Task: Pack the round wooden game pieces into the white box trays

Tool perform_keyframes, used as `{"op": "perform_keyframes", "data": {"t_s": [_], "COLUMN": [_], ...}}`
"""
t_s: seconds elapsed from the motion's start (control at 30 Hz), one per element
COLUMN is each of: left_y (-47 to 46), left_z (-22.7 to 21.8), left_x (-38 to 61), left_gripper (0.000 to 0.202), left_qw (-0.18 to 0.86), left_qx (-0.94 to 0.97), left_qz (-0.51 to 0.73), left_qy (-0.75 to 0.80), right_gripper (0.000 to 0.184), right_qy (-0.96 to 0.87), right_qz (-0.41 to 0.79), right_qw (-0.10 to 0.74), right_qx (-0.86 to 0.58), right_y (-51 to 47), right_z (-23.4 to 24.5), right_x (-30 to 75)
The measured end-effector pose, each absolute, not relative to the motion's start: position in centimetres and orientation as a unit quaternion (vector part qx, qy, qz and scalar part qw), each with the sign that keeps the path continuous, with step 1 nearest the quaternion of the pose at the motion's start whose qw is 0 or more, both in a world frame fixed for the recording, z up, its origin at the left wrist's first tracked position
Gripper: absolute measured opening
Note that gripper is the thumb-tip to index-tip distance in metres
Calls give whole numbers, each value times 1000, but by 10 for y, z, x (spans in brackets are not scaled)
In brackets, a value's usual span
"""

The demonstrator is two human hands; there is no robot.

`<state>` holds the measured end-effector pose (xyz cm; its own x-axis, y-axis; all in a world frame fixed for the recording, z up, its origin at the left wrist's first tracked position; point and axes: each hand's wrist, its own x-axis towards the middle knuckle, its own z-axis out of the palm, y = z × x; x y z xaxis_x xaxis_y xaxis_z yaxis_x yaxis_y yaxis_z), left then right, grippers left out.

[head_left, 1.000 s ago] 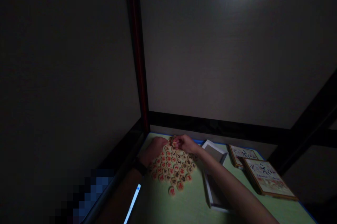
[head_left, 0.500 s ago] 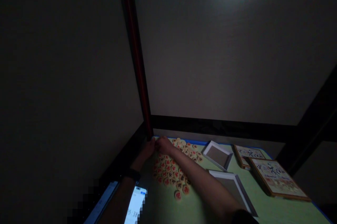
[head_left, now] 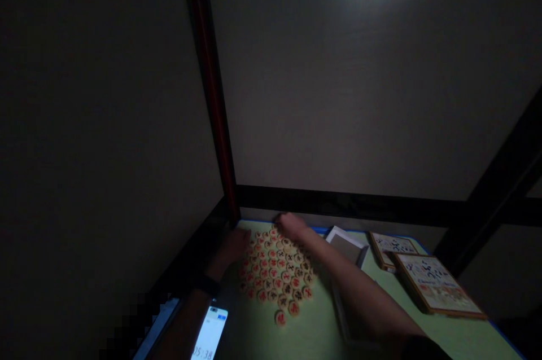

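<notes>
Many round wooden Chinese chess pieces [head_left: 273,272] with red and black characters lie in one layer on the pale green tabletop [head_left: 315,329]. My right hand [head_left: 292,225] is at the far edge of the pieces, its fingers curled together; whatever they may hold is hidden. My left hand [head_left: 237,242] rests at the far left side of the pieces, dark and blurred, so its fingers do not show clearly. A dark band sits on my left wrist.
Two flat illustrated boxes [head_left: 440,284] overlap on the right. A white-rimmed open tray [head_left: 363,255] stands beside my right forearm, which partly covers another tray [head_left: 345,329]. A lit phone [head_left: 209,332] lies at the near left. Walls border the table behind and to the left.
My right hand has moved right, away from my left hand, to the back of the pieces. Pieces it covered now show. My left hand stays at the left side.
</notes>
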<state>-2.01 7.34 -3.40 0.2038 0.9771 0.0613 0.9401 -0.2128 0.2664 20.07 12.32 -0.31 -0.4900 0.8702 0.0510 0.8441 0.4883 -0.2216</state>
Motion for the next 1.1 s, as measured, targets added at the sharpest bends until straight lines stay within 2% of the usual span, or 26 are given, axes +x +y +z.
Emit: {"op": "perform_keyframes", "data": {"t_s": [0.1, 0.3, 0.4, 0.57, 0.7, 0.97, 1.1], "left_y": [77, 77, 77, 82, 84, 82, 79], "left_z": [-31, -28, -28, -25, -25, -34, -31], "left_x": [-5, 8, 11, 29, 45, 50, 53], "left_gripper": [35, 35, 35, 35, 37, 41, 39], "left_qw": [62, 47, 51, 70, 88, 78, 91], "left_qx": [794, 821, 832, 849, 857, 858, 871], "left_qz": [98, 88, 102, 145, 138, 143, 171], "left_qy": [597, 562, 543, 503, 488, 487, 451], "right_gripper": [28, 25, 25, 35, 28, 32, 28], "right_qy": [-861, -881, -883, -862, -851, -877, -893], "right_qz": [88, 126, 146, 168, 175, 170, 163], "right_qw": [74, 92, 111, 147, 155, 124, 84], "right_qx": [-495, -446, -432, -456, -470, -432, -412], "right_y": [121, 116, 119, 130, 134, 132, 128], "right_z": [-11, -17, -17, -20, -24, -12, -10], "right_x": [209, 209, 210, 215, 221, 243, 247]}}
